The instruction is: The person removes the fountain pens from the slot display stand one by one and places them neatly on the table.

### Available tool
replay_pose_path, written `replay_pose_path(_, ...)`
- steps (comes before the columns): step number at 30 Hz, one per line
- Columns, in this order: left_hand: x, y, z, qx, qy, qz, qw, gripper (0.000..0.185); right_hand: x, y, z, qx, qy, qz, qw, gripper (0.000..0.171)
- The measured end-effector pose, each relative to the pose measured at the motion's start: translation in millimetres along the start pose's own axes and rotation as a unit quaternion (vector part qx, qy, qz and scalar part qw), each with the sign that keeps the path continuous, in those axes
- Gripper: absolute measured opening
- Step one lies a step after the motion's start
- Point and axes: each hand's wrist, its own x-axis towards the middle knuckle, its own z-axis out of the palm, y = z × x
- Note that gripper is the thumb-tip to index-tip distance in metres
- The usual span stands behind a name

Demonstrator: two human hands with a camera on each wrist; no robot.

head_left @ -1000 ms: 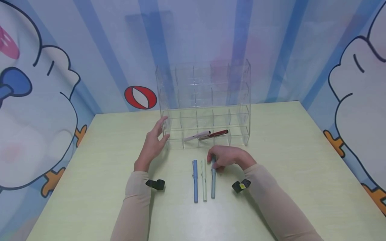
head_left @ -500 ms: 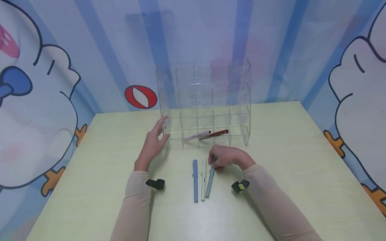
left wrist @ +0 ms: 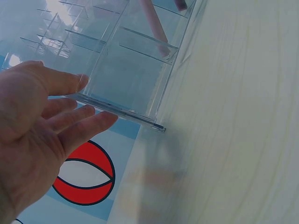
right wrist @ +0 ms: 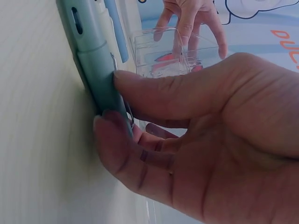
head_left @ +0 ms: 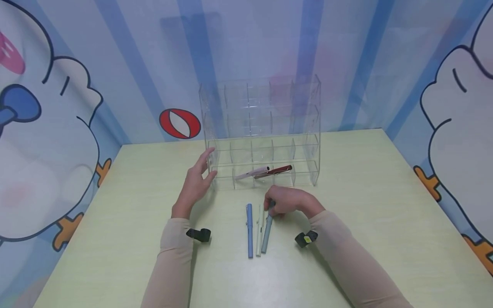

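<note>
In the head view, my right hand (head_left: 286, 200) pinches the capped end of a grey-teal pen (head_left: 267, 233) between thumb and fingers. The pen slants over the table, its lower end beside a pale green pen (head_left: 259, 239). Left of these lies a blue pen (head_left: 249, 231). My left hand (head_left: 195, 184) holds the left side panel of a clear acrylic rack (left wrist: 124, 112), thumb on one face and fingers on the other. A pale pink pen (head_left: 252, 173) and a dark red pen (head_left: 274, 171) lean in the rack's front row.
The rack's tiers of divided compartments rise toward the patterned backdrop (head_left: 254, 38) behind the table (head_left: 346, 171). Cartoon-printed side walls flank the tabletop. A small black camera (head_left: 306, 238) is strapped at my right wrist.
The grey-teal pen has tilted, its lower end swinging left toward the pale green pen, which has shifted slightly left. My left hand has stayed at the rack.
</note>
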Motion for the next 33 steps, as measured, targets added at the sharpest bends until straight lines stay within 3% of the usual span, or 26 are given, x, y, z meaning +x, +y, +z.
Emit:
replay_pose_path(12, -1.4, -0.8, -0.3, -0.004, 0.001, 0.001, 1.0000, 0.070, 2.4, -4.1, 2.9, -0.020, 0.003, -0.026, 0.999, 0.008)
replay_pose_path(33, -0.9, 0.5, -0.3, -0.010, -0.002, 0.005, 0.9999, 0.070, 2.4, -6.0, 3.6, -0.045, 0.015, -0.029, 0.998, 0.036)
